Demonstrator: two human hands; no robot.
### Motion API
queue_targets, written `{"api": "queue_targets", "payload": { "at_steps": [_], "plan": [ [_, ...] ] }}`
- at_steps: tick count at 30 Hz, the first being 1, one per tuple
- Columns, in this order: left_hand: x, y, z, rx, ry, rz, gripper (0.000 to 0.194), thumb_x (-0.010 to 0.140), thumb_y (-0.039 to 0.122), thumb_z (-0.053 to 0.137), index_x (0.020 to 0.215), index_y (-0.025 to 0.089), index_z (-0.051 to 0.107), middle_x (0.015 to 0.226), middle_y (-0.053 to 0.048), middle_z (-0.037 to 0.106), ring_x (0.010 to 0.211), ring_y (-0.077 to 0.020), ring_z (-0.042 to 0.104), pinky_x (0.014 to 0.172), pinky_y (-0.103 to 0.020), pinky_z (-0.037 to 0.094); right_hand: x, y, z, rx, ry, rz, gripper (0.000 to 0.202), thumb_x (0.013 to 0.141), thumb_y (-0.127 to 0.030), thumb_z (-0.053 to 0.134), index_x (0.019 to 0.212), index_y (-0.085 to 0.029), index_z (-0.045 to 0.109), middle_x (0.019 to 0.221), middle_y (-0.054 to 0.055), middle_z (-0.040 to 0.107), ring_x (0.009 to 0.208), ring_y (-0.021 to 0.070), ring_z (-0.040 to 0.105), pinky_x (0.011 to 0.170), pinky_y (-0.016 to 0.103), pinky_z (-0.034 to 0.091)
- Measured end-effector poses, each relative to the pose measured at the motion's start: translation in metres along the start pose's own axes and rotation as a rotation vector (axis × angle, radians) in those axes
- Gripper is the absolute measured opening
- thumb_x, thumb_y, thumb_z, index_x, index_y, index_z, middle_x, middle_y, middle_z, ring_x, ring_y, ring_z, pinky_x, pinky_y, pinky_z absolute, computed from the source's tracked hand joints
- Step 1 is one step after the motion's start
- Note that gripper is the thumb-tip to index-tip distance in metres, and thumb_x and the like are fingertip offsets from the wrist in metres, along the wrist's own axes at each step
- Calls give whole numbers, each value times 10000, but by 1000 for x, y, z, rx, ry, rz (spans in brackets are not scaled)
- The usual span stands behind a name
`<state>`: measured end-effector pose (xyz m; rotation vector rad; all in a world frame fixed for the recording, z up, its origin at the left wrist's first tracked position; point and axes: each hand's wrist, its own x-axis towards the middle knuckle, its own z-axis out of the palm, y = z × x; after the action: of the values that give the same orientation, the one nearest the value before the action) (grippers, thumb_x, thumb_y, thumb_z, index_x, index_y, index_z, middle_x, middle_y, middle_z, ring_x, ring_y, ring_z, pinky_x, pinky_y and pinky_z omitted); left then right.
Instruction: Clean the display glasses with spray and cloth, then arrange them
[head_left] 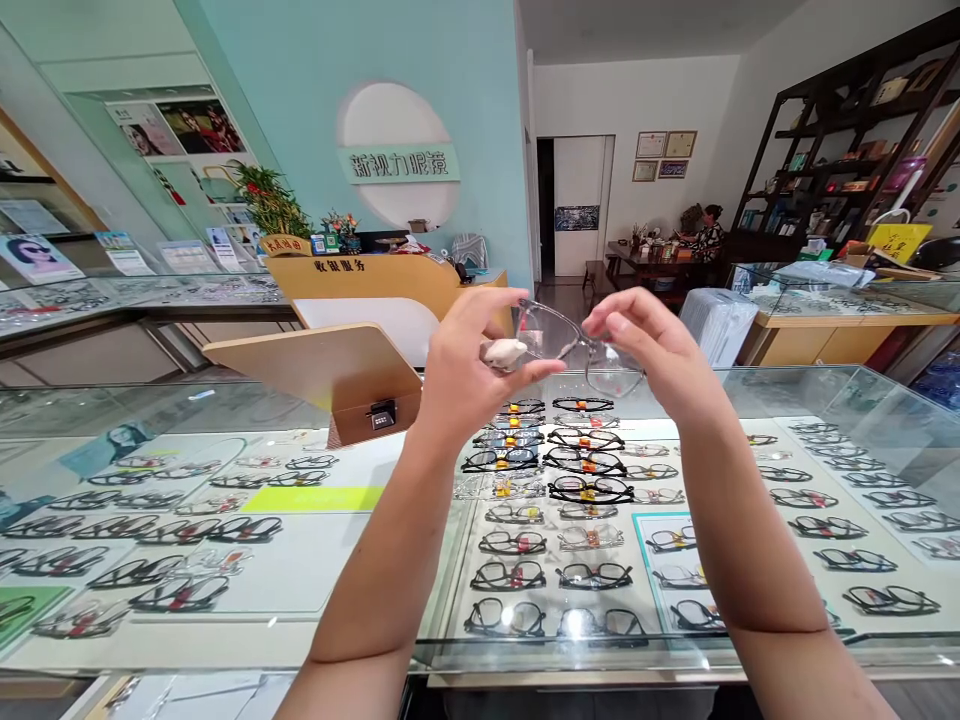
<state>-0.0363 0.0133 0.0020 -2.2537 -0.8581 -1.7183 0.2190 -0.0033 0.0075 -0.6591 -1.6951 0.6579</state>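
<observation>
Thin dark-rimmed clear spectacles (615, 375), gripped at nine o'clock by left fingers (538, 371) with white wad (505, 352), at one by right fingers (630, 333), presumably for steadiness

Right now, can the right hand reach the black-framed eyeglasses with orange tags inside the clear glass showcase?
Probably not: the showcase's glass top seems to lie between the right hand and the black-framed eyeglasses, and that hand also holds thin-rimmed clear eyeglasses.
</observation>
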Motion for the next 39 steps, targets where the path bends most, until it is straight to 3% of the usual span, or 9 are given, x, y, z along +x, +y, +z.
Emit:
{"api": "queue_targets", "payload": {
  "at_steps": [3, 8, 16, 23, 39],
  "plan": [
    [0, -3, -1, 54, 164, -123, 718, 792, 743, 953, 1302, 283, 744, 1214, -78, 774, 739, -162, 619, 740, -356, 552, -1, 3, 0, -195, 215, -152, 448, 1004, -616, 769, 1303, -305, 650, 1350, 78, 725, 1275, 264, 692, 1084, 453, 581],
    [-2, -6, -1, 86, 278, -243, 723, 754, 683, 1008, 1280, 270, 734, 1248, -99, 767, 809, -187, 657, 717, -353, 538, -3, 0, -2, -452, 195, -280, 563, 943, -582, 865, 1387, -305, 657, 1412, 89, 714, 1276, 302, 707, 1117, 503, 595],
    [-5, -3, 1, 108, 261, -241, 711, 775, 690, 991, 1278, 252, 742, 1191, -99, 776, 802, -190, 667, 700, -347, 543, -4, -5, 0, -524, 265, -282, 471, 974, -558, 851, 1341, -284, 737, 1310, 95, 791, 1136, 301, 768, 1014, 505, 654],
    [-2, 4, -4, 137, 248, -147, 511, 890, 649, 919, 1200, 252, 836, 1021, -66, 796, 807, -212, 707, 737, -375, 579, -6, -6, -6, -486, 311, -243, 470, 979, -510, 864, 1373, -264, 790, 1337, 96, 824, 1147, 302, 795, 1022, 512, 667],
    [-3, 8, -5, 34, 236, -238, 493, 875, 649, 931, 1188, 276, 856, 1065, -80, 840, 938, -260, 796, 766, -385, 650, -10, -13, 5, -531, 360, -293, 435, 1007, -618, 816, 1315, -310, 810, 1227, 79, 838, 1058, 299, 793, 978, 532, 669]
  ]
}}
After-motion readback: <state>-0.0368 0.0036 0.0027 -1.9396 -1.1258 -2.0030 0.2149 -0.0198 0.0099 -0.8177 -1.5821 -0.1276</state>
